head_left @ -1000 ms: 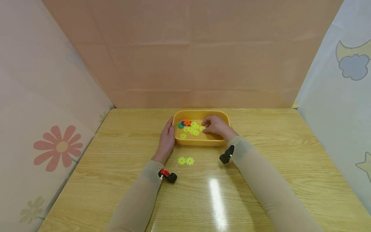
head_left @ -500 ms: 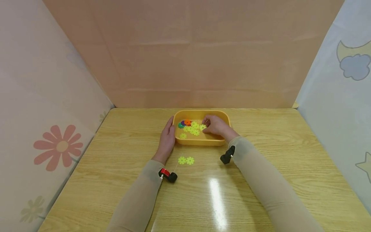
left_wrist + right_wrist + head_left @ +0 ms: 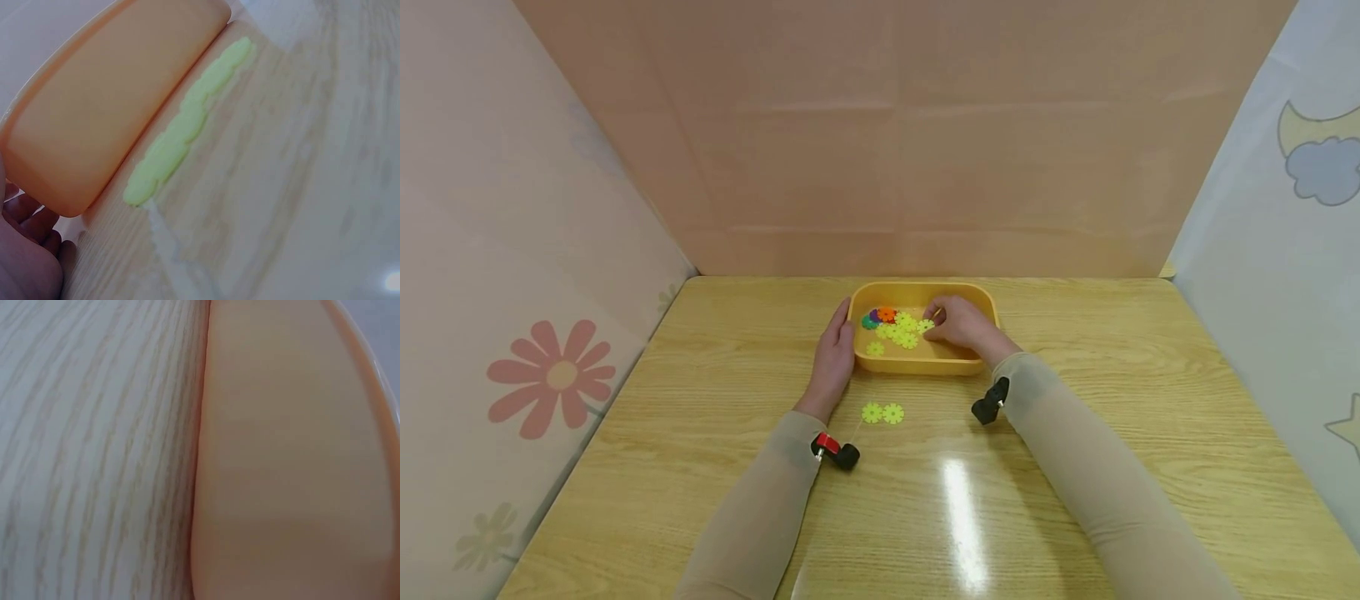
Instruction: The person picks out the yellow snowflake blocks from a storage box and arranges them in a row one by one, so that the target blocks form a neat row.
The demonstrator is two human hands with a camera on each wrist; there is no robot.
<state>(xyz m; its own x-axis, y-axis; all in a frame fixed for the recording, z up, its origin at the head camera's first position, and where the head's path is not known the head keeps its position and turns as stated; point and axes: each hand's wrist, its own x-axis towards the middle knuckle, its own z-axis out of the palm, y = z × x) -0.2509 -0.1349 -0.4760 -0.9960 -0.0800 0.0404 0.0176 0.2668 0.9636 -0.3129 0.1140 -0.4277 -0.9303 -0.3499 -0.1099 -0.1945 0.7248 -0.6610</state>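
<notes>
A yellow plastic tray (image 3: 917, 367) stands on the table. My left hand (image 3: 832, 358) holds its left end, thumb by the rim and fingers along the outer wall; in the left wrist view those fingers (image 3: 37, 225) curl at the tray's lower corner. My right hand (image 3: 958, 322) reaches over the right side into the tray, pinching a yellow-green snowflake disc (image 3: 925, 327) between thumb and fingertips. More yellow-green snowflake discs (image 3: 904, 331) lie heaped beside it. The right wrist view shows only the tray's outer wall (image 3: 287, 456) and tabletop.
Two joined yellow-green discs (image 3: 882, 413) lie on the table before the tray, with a thin pale strand (image 3: 856, 431) at their left end. Orange (image 3: 887, 314), purple and teal (image 3: 870, 322) discs sit at the tray's back left. A papered wall (image 3: 895, 167) rises behind the table.
The pinched disc shows more clearly between the right fingertips, which have shifted slightly. The left hand and tray stay in place; the head view has tilted a little.
</notes>
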